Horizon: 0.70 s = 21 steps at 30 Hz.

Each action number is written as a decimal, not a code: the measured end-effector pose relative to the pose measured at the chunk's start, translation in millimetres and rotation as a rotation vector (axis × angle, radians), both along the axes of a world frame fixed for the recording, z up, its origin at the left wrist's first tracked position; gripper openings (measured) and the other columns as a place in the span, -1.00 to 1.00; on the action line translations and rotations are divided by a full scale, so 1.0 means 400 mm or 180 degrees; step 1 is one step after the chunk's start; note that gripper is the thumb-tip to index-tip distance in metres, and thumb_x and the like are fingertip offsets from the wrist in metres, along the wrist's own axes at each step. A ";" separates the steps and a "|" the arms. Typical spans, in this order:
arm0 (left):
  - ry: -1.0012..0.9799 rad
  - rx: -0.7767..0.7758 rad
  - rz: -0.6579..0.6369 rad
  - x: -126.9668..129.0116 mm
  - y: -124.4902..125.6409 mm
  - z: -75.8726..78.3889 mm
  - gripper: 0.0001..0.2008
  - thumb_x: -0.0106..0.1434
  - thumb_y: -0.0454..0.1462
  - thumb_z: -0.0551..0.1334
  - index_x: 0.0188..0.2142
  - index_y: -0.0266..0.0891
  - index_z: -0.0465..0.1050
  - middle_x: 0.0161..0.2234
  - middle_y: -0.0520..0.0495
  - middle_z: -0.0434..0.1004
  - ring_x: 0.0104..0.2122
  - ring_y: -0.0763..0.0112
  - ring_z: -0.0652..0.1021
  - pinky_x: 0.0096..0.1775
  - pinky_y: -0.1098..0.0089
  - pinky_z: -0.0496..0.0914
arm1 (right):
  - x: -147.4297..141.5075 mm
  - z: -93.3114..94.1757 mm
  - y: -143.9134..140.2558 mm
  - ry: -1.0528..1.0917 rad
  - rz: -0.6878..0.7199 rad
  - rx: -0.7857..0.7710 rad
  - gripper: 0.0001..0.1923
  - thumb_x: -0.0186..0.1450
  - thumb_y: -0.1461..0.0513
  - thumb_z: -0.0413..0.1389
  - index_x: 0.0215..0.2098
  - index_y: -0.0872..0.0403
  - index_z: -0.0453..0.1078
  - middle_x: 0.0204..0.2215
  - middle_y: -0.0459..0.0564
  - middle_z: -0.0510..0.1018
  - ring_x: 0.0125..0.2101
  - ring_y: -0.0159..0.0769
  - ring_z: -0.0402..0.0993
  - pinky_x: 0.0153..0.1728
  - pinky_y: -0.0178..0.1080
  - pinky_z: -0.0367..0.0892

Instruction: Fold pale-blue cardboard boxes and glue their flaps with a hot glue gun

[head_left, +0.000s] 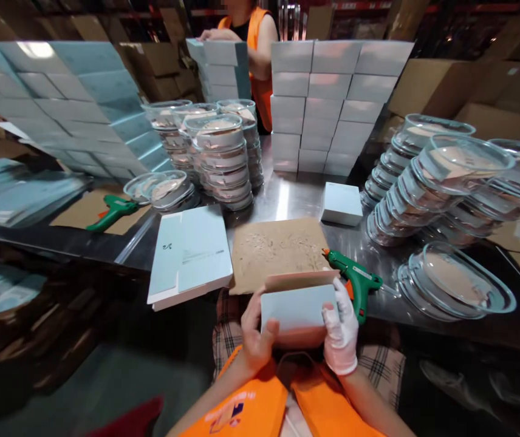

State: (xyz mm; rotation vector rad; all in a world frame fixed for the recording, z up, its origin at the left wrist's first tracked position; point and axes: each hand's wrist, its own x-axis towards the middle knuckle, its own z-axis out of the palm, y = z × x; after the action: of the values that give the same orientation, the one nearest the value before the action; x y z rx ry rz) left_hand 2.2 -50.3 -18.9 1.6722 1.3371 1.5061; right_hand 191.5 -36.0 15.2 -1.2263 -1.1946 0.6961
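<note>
steel table [287, 200], box stacks [333, 103], warehouse bkgd

Pale blue box [297, 306], flap open, held near lap.

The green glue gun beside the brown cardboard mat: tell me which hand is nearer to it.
Right. The gloved right hand grips the right end of the pale box, almost against the green glue gun. The bare left hand holds the box's left end, farther away.
</note>
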 end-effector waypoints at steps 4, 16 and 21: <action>0.0288 0.0559 -0.0622 -0.012 0.000 0.045 -0.39 0.39 0.18 0.29 0.23 -0.13 0.44 0.13 -0.37 0.54 0.18 -0.07 0.60 0.12 -0.01 0.57 | -0.007 0.017 0.008 0.0348 -0.0526 0.0255 -0.48 0.33 0.12 0.21 0.22 -0.08 0.24 0.22 0.15 0.53 0.13 -0.09 0.57 0.14 -0.01 0.48; 0.0309 -0.0164 0.0165 -0.227 0.039 0.010 -0.55 0.21 0.15 0.47 -0.21 -0.17 0.68 -0.12 -0.20 0.60 0.08 0.02 0.61 0.05 0.12 0.63 | 0.249 0.087 0.103 -0.2601 -0.0842 -0.2763 -0.35 0.26 -0.19 0.30 0.05 0.11 0.48 -0.06 0.35 0.68 -0.13 0.18 0.70 -0.07 0.08 0.49; -0.0064 -0.0336 0.0080 -0.179 0.045 0.023 -0.59 0.22 0.11 0.47 -0.19 -0.16 0.66 0.01 -0.21 0.55 0.18 -0.01 0.55 -0.13 0.22 0.69 | 0.264 0.061 0.139 -0.1952 -0.0828 -0.2822 -0.50 0.05 -0.03 0.44 -0.21 0.12 0.54 -0.26 0.27 0.71 -0.12 0.23 0.69 -0.05 0.05 0.48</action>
State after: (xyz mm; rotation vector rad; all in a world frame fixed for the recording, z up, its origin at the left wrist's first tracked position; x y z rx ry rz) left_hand -69.5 -32.5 -9.8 1.5764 1.4066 1.4368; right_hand 297.0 19.6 39.7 -2.4212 -1.1950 0.6910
